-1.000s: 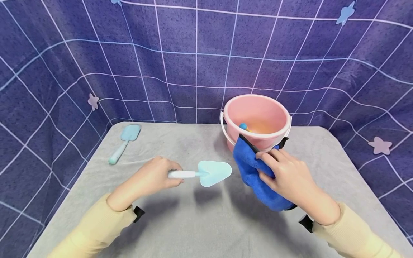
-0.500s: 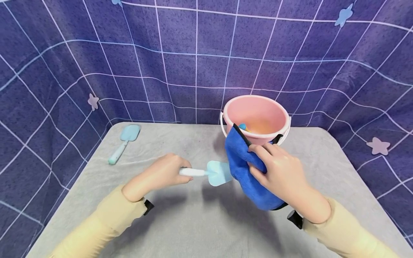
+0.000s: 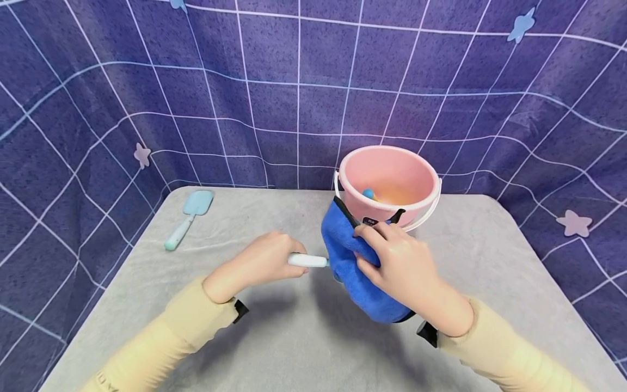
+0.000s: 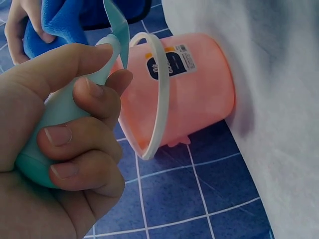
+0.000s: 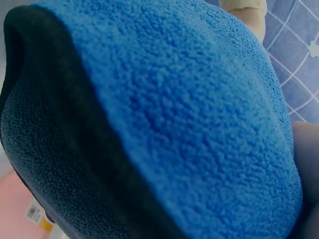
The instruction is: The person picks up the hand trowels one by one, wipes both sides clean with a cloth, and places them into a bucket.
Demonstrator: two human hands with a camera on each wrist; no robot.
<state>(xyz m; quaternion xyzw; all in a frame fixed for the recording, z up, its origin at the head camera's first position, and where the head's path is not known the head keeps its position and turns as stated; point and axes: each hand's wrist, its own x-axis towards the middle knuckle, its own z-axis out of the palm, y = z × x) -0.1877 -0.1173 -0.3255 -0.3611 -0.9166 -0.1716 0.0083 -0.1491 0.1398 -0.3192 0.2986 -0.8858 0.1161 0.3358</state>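
Note:
My left hand (image 3: pixel 271 260) grips a small trowel by its white handle (image 3: pixel 308 260), fingers wrapped round it; the green butt of the handle shows in the left wrist view. In the head view the trowel's pale blue blade is almost wholly hidden behind a blue cloth with black edging (image 3: pixel 360 272). My right hand (image 3: pixel 399 267) holds that cloth bunched between thumb and fingers. The cloth fills most of the right wrist view. Whether it touches the blade cannot be told. Just beyond the cloth stands a pink bucket (image 3: pixel 355 204) with a white handle.
Inside the bucket lies a small blue and yellow thing (image 3: pixel 368 193). A second tool, a flat light blue shovel (image 3: pixel 198 202), lies at the table's left. The grey covered table (image 3: pixel 274 348) ends at a purple gridded curtain (image 3: pixel 274 103) behind and at both sides.
The left hand has moved right with the trowel, and the right hand has come left with the cloth. The blade, fully visible before, is now behind the cloth.

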